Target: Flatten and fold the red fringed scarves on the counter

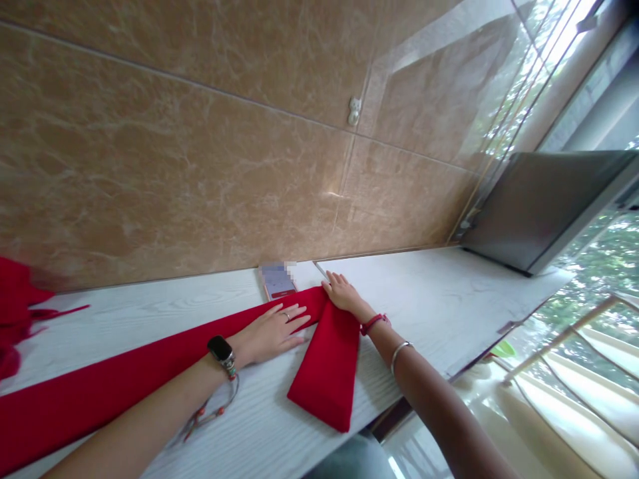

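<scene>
Red cloth band: matt woven fabric. Bench: white-painted wood, grain shown, matt. Wall tiles: glossy marbled stone. Bangle: polished metal.

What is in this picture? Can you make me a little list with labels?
Left hand: left hand lies flat and open on the long red fabric strip
Right hand: right hand rests palm down on the strip's fold
Folded end: points toward the table's near edge
Surface: white wood-grain table
Behind the hands: flat rectangular phone by the brown marble-tile wall
Far right: grey metal box
Far left: bunched red cloth
</scene>
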Demonstrator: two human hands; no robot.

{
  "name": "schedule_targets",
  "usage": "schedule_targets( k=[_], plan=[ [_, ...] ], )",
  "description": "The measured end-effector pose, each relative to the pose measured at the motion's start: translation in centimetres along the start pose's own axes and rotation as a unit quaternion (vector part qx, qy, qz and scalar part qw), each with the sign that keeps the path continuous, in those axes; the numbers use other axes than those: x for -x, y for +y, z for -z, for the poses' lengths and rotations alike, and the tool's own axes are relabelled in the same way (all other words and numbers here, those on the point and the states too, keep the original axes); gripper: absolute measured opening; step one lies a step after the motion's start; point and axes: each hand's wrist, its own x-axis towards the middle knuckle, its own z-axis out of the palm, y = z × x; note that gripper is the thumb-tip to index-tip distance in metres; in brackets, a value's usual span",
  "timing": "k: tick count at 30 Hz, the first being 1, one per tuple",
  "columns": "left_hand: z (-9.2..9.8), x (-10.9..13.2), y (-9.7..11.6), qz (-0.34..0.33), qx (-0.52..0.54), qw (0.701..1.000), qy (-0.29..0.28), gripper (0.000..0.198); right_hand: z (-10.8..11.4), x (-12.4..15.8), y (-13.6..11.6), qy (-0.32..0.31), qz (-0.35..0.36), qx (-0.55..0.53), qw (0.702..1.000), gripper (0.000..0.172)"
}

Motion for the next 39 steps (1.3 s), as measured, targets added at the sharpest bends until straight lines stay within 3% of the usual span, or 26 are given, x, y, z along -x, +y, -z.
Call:
schedule_targets(
  k=[5,8,11,15,23,26,30,34,36,39],
  plan=[
    [-0.4,0.7,-0.2,0.002,0.007,1.000,0.001,0.045,3.3,0.1,-0.2,0.055,-0.031,-0.026,0.998,0.036],
    [-0.1,0.8,0.1,0.008,0.005,1.000,0.000,0.044,4.8,1.1,-0.1,0.022,0.052,-0.042,0.998,0.038],
    [-0.2,0.7,0.3,0.013,0.002,1.000,0.010,0.044,4.8,1.9,-0.1,-0.029,0.117,-0.025,0.992,0.048],
    [-0.7,0.7,0.2,0.008,-0.004,0.999,0.031,0.042,4.2,1.6,0.0,-0.041,0.118,-0.020,0.992,0.042],
    [-1.1,0.7,-0.1,0.006,0.022,0.999,0.049,0.039,5.6,2.0,3.4,0.018,0.103,-0.078,0.991,0.035],
    [-0.6,0.6,0.8,0.011,0.073,0.995,0.068,0.036,5.2,2.6,4.4,0.044,0.090,-0.100,0.990,0.034],
    [0.4,0.1,4.0,0.069,0.265,0.959,0.077,0.042,4.4,2.8,4.2,0.057,0.085,-0.130,0.986,0.032],
    [0.2,-0.5,6.3,0.150,0.473,0.868,0.027,0.068,4.8,2.5,3.1,0.059,0.087,-0.156,0.982,0.028],
    [0.0,-0.5,6.6,0.175,0.521,0.836,0.000,0.068,5.3,2.3,2.6,0.056,0.095,-0.169,0.979,0.026],
    [0.1,-0.2,7.2,0.206,0.441,0.873,0.015,0.047,5.6,2.2,1.9,0.021,0.072,-0.182,0.980,0.025]
  ],
)
